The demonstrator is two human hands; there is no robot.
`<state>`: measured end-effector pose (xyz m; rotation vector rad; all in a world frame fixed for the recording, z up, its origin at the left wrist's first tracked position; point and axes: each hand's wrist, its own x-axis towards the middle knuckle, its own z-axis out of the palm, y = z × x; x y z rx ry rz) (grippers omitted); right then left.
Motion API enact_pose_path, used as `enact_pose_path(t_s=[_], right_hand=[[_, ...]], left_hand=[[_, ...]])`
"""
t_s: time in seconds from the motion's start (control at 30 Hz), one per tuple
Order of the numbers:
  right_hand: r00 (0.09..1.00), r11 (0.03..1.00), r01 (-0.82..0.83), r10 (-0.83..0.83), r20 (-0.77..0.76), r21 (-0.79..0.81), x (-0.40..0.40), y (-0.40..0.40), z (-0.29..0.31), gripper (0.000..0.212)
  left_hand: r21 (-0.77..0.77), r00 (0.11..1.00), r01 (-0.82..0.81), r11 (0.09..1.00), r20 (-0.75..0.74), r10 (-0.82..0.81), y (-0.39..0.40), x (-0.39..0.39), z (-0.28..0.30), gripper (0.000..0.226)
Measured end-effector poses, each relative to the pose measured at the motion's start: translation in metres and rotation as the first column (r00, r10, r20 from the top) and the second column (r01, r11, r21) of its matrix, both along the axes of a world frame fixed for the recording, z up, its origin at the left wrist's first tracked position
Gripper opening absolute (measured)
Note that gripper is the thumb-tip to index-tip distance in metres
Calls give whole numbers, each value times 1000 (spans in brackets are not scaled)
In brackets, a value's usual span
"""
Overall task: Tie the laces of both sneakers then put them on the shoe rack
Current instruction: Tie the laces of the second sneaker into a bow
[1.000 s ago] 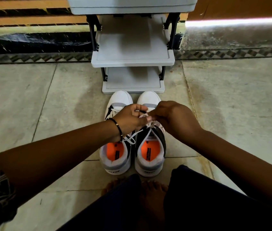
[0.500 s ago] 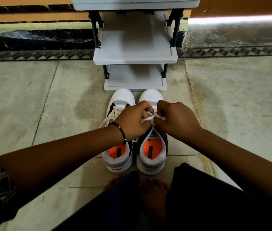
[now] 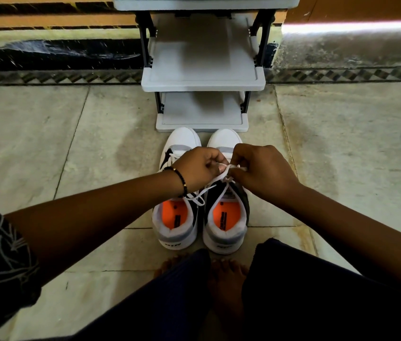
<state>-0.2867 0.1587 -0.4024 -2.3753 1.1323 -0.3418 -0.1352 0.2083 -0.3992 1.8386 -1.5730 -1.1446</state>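
Observation:
Two white, grey and black sneakers with orange insoles stand side by side on the floor, toes toward the rack: the left sneaker [image 3: 175, 227] and the right sneaker [image 3: 226, 230]. Over the right sneaker's tongue, my left hand [image 3: 200, 168] and my right hand [image 3: 263, 171] pinch its white laces [image 3: 226, 172] between them, knuckles almost touching. A loose lace end [image 3: 198, 198] trails across toward the left sneaker. The left sneaker's own laces are mostly hidden under my left wrist.
A grey plastic shoe rack [image 3: 203, 82] with bare tiers stands against the wall right beyond the toes. Stone floor tiles [image 3: 71, 143] spread on both sides. My knees and bare feet [image 3: 226, 276] sit just behind the heels.
My hands stay together on the right sneaker's laces, with small finger shifts, and a lace loop now shows between them. The sneakers have not moved.

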Motion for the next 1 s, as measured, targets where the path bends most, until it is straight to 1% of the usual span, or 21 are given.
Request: enact_pose_path(t_s=[0.07, 0.13, 0.2, 0.3, 0.37, 0.43, 0.5, 0.6, 0.67, 0.8, 0.87, 1.0], right_hand=[[999, 1000, -25, 25, -35, -3, 0, -1, 3, 8], [996, 998, -67, 68, -61, 8, 0, -4, 7, 9], [994, 994, -101, 102, -41, 41, 0, -4, 11, 12], [994, 992, -103, 100, 45, 78, -4, -1, 12, 18], [996, 991, -53, 43, 81, 119, -9, -1, 9, 17], [994, 980, 18, -39, 101, 199, -15, -4, 4, 14], [984, 953, 73, -117, 133, 294, -23, -6, -3, 11], [964, 911, 129, -208, 167, 391, -36, -3, -14, 9], [946, 879, 152, -263, 192, 452, -42, 0, -20, 10], [908, 797, 176, -358, 218, 577, -49, 2, -32, 10], [890, 759, 174, -394, 229, 628, -49, 2, -35, 10], [855, 681, 171, -461, 236, 712, -48, -2, -36, 16]], left_hand=[[-43, 988, 25, 999, 150, -19, -1, 2, 2, 10], [-104, 958, 38, 994, 287, -6, -1, 2, 5, 7], [-143, 937, 15, 990, 348, 36, -2, 1, 9, 7], [-170, 906, -24, 985, 413, 93, -3, 5, 11, 9], [-178, 872, -16, 984, 478, 100, 0, 13, 8, 9], [-172, 842, -21, 985, 528, 110, 4, 21, 5, 7], [-170, 836, -52, 984, 531, 136, 7, 27, 2, 8], [-156, 844, -99, 983, 510, 166, 10, 35, -3, 6], [-126, 856, -132, 983, 486, 177, 13, 38, -8, 12], [-90, 855, -186, 978, 476, 206, 19, 41, -19, 9], [-96, 860, -200, 975, 459, 222, 23, 44, -22, 12], [-85, 864, -207, 975, 451, 223, 25, 42, -25, 13]])
